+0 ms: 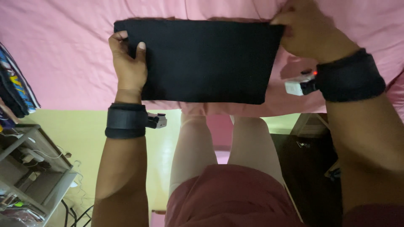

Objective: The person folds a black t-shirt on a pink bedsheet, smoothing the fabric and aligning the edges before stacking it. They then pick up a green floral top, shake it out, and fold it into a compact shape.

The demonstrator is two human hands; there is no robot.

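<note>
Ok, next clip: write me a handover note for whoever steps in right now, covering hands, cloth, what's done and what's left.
Left hand: gripping the left edge of the folded black cloth, thumb on top.
Right hand: pinching the cloth's top right corner.
Cloth: lies flat as a neat rectangle on the pink bedsheet, near the bed's edge.
Done: cloth looks folded.
Left: probably another fold or setting it aside; both hands are on it.

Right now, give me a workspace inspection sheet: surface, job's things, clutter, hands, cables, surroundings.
Surface: pink bedsheet, lightly wrinkled.
Job's things: folded black fabric rectangle lying flat on the sheet.
Clutter: stack of printed clothes at the left edge.
Hands: left hand grips the fabric's left edge; right hand pinches its top right corner; black wristbands on both.
Cables: wires around the grey metal shelf.
Surroundings: yellow floor, dark wooden furniture.
</note>
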